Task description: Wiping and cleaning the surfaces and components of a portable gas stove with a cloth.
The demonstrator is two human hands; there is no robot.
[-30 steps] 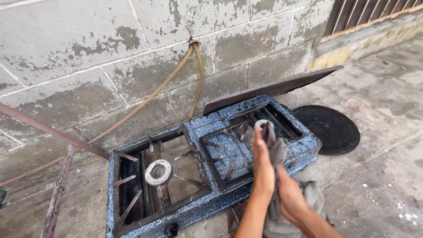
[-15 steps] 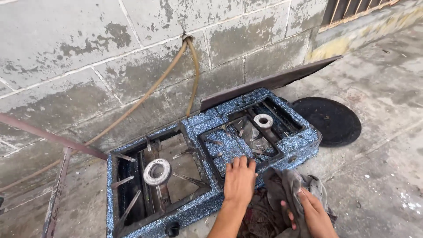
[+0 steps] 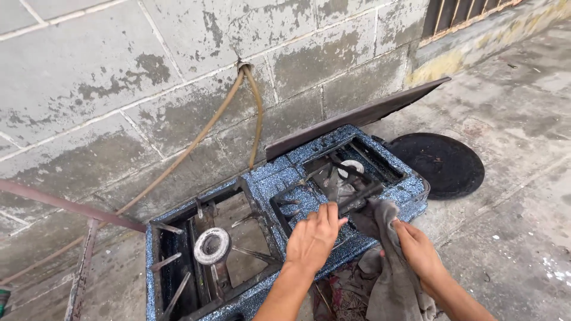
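The stove [image 3: 279,232] is being steadied by the left hand [image 3: 313,238], whose fingers are lying nearly flat and together on its speckled front edge, gripping nothing. A grey rag [image 3: 386,255] is being held by the right hand [image 3: 419,252], fingers closed on the cloth, so that its top is being pressed against the stove's right grate [image 3: 333,187]; how tightly it is pinched cannot quite be told. A dark round plate [image 3: 443,163] is lying just right of the stove, a hose [image 3: 196,142] behind it.
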